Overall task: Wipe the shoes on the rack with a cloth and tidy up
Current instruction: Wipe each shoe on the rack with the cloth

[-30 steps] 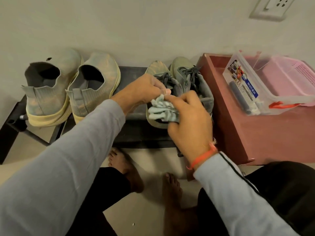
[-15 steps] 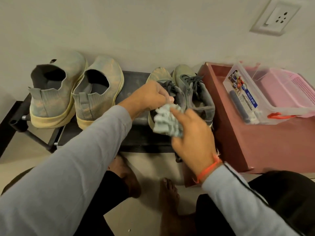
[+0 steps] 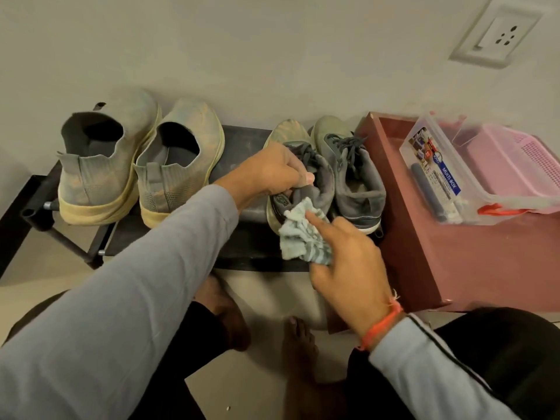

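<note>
Two pairs of shoes stand heels toward me on a low black rack (image 3: 242, 137). At the left is a pair of dusty grey knit slip-on shoes (image 3: 136, 165) with yellowed soles. At the right is a pair of grey laced sneakers (image 3: 348, 165). My left hand (image 3: 269, 174) grips the collar of the left laced sneaker (image 3: 288, 131). My right hand (image 3: 348, 262) holds a crumpled light blue-grey cloth (image 3: 300, 234) against that sneaker's heel, index finger stretched over the cloth.
A reddish-brown low table (image 3: 472, 262) stands right of the rack, touching it. On it sit a clear plastic box (image 3: 433, 174) with a red latch and a pink basket (image 3: 515, 159). My bare feet (image 3: 300, 344) are on the floor below. A wall socket (image 3: 500, 34) is upper right.
My left hand let go of the cloth and took hold of the sneaker's collar. My right hand carried the cloth down to the sneaker's heel. The camera tilted, shifting the scene lower.
</note>
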